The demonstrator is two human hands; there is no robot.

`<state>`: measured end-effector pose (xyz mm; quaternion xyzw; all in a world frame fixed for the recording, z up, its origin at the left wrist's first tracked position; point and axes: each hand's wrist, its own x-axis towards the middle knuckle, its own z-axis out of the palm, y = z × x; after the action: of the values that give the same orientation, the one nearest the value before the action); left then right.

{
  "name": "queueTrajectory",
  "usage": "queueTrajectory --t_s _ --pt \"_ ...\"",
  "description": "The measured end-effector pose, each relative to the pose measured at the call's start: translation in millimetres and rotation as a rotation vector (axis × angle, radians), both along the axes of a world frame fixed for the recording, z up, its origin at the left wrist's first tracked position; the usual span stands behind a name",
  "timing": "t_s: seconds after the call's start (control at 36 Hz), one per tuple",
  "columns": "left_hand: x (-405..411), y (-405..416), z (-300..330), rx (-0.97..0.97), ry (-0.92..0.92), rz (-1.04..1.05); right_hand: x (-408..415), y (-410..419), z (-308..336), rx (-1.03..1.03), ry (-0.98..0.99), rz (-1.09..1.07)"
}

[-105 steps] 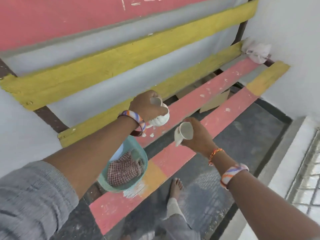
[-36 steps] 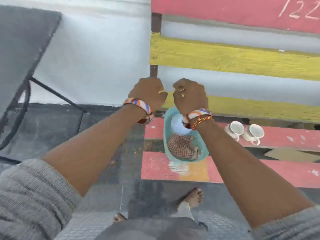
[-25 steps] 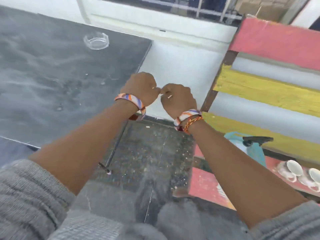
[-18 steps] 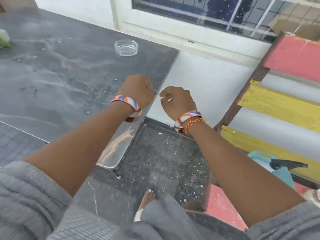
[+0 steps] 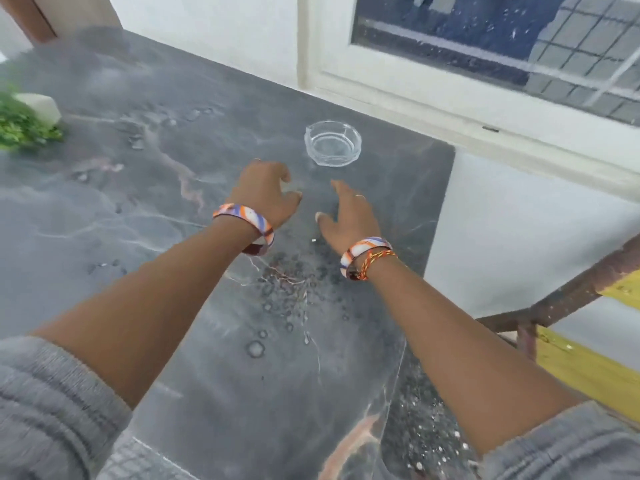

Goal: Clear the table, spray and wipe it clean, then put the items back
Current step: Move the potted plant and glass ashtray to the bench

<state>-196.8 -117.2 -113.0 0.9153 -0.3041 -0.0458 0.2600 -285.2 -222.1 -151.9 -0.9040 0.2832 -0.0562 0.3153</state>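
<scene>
Two bare hands reach over a dark marble table, holding nothing: the left hand with loosely curled fingers, the right hand with fingers extended. Just beyond them, near the far right corner, sits a clear glass ashtray. A green plant stands at the far left. The clearing step looks unfinished; next, probably, lifting the ashtray.
</scene>
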Motion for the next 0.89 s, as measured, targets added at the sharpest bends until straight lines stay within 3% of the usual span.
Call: queueTrajectory --t_s 0.11,0.28,0.42,0.5,0.67,0.81,0.89 --pt "49.2 15.5 -3.0 -0.025 0.004 0.053 45.3 -11.7 2.1 -0.115 0.099 -0.115" --pt "119.3 48.7 -11.0 -0.039 0.036 0.048 107.9 -26.0 7.0 -0.037 0.231 -0.358" --pt "175.3 83.2 -13.3 -0.029 0.053 -0.018 133.0 1.9 0.6 -0.155 0.142 -0.585" --pt "206.8 104.3 -7.5 -0.042 0.068 -0.012 139.5 16.5 -1.8 -0.244 0.115 -0.602" --pt "280.0 148.1 22.6 -0.004 -0.07 0.016 187.8 70.3 -2.1 -0.166 -0.118 -0.59" --pt "353.1 180.0 24.4 0.343 -0.142 0.101 226.8 110.8 0.9 -0.189 -0.261 -0.444" --pt "374.8 195.9 13.5 0.686 0.071 0.042 238.5 125.6 1.7 -0.258 -0.299 -0.35"
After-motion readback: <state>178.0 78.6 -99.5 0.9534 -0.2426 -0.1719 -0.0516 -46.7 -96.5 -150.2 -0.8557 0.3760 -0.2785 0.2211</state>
